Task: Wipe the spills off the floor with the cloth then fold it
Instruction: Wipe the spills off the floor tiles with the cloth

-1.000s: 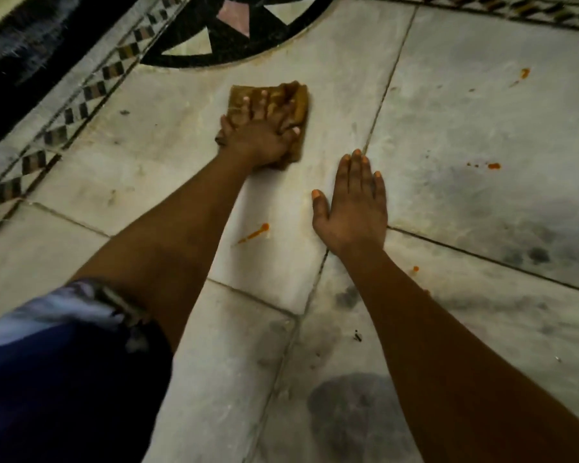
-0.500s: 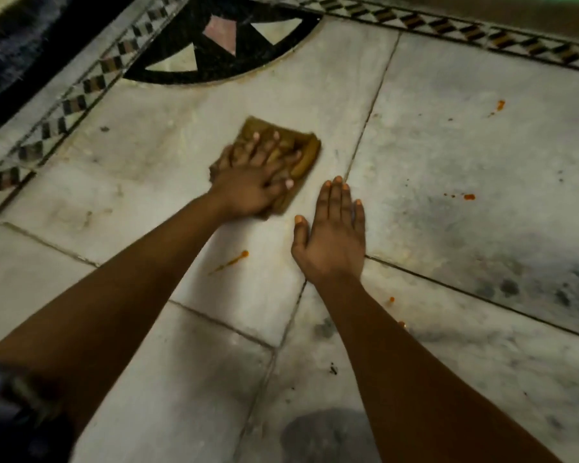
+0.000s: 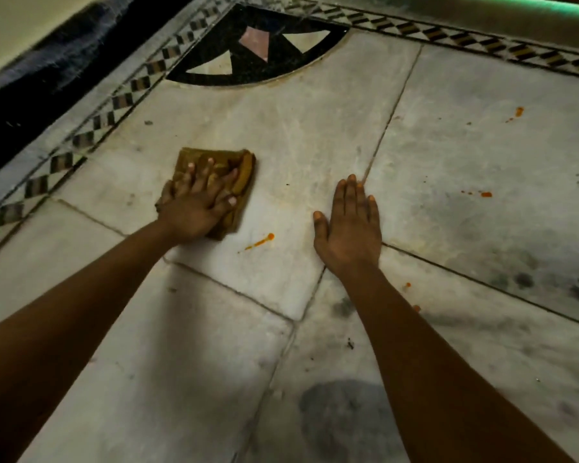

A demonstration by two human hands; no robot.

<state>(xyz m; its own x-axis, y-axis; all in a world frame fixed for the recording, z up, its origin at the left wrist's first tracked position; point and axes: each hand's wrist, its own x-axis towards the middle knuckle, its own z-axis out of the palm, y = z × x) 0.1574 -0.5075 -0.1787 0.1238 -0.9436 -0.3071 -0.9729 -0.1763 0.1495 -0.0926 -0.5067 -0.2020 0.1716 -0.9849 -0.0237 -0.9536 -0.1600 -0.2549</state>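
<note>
A folded mustard-brown cloth (image 3: 243, 172) lies on the pale marble floor (image 3: 315, 128). My left hand (image 3: 198, 202) presses down on it with fingers spread, covering most of it. My right hand (image 3: 350, 225) rests flat on the floor to the right, fingers together, holding nothing. An orange streak of spill (image 3: 259, 242) lies just right of and below the cloth, between my two hands. More orange spots sit at the right (image 3: 485, 194), far right (image 3: 518, 111), and beside my right forearm (image 3: 407, 285).
A checkered border strip (image 3: 91, 135) runs along the left and the top, with a black inlaid corner piece (image 3: 258, 51). A dark skirting and wall (image 3: 30, 78) stand beyond at the left. Grey smudges (image 3: 345, 416) mark the near tiles.
My left hand has slid the cloth nearer to me and to the left, away from my right hand. The view has tilted up, and the sleeve is out of frame.
</note>
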